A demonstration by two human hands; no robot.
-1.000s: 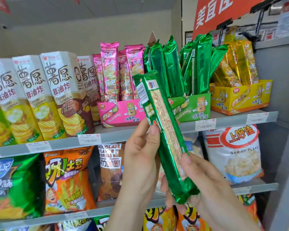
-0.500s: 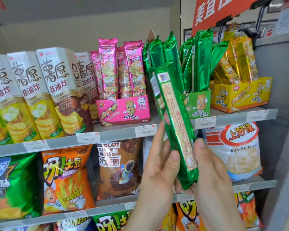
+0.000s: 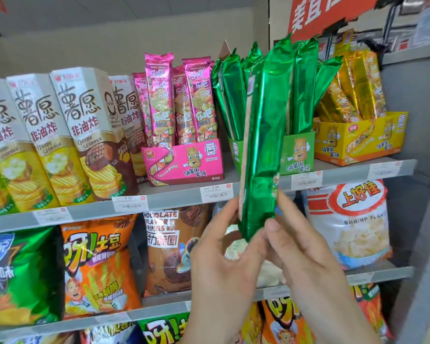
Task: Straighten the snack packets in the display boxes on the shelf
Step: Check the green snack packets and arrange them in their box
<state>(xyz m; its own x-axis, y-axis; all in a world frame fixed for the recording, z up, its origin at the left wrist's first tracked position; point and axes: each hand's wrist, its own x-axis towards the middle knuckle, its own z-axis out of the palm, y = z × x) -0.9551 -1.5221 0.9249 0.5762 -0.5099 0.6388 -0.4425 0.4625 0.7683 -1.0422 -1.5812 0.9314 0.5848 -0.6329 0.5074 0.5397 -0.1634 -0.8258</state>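
Both hands, left (image 3: 230, 266) and right (image 3: 308, 256), pinch our long green foil packet (image 3: 265, 145) by its base; we have raised it upright, ready for the green cardboard display box (image 3: 297, 152).

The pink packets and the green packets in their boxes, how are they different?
The pink packets stand straight in the pink box with their printed pictures facing out. The green packets lean and fan apart in the green box, showing mostly plain shiny foil. One green packet is out, held at its bottom by the left hand and right hand. Both kinds are long, thin and shiny.
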